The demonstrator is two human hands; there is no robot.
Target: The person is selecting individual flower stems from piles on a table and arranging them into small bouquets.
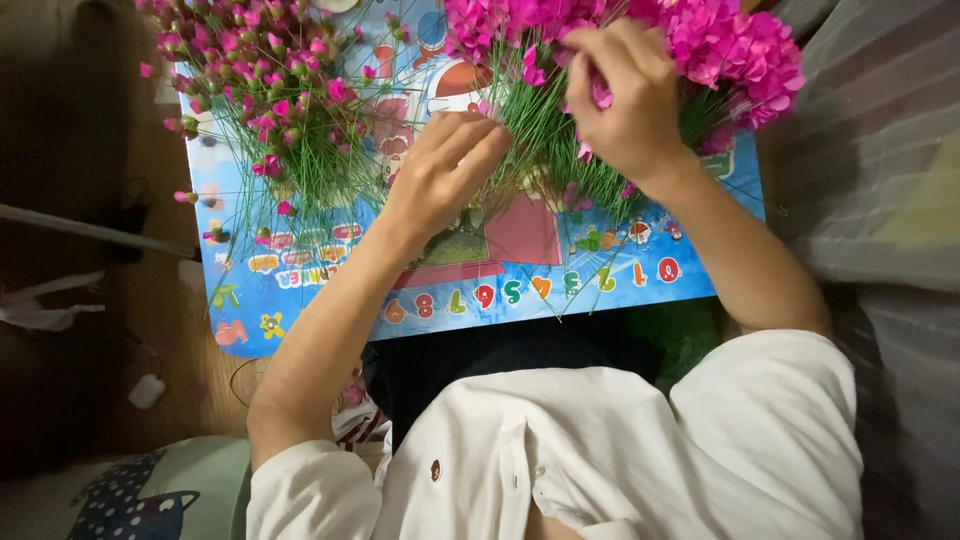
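Your left hand (440, 170) pinches the thin green stems (530, 140) of the pink flower bunch (730, 50), fingers narrow around them; your right hand (625, 100) curls into the blooms, fingertips buried, so you cannot tell how tightly they close; the bunch lies at the far right of the blue counter (300, 300), whose near edge carries a row of coloured round number signs (545, 288); a looser heap of pink buds (265, 90) sits at far left; both flower heaps are cut off by the top edge.
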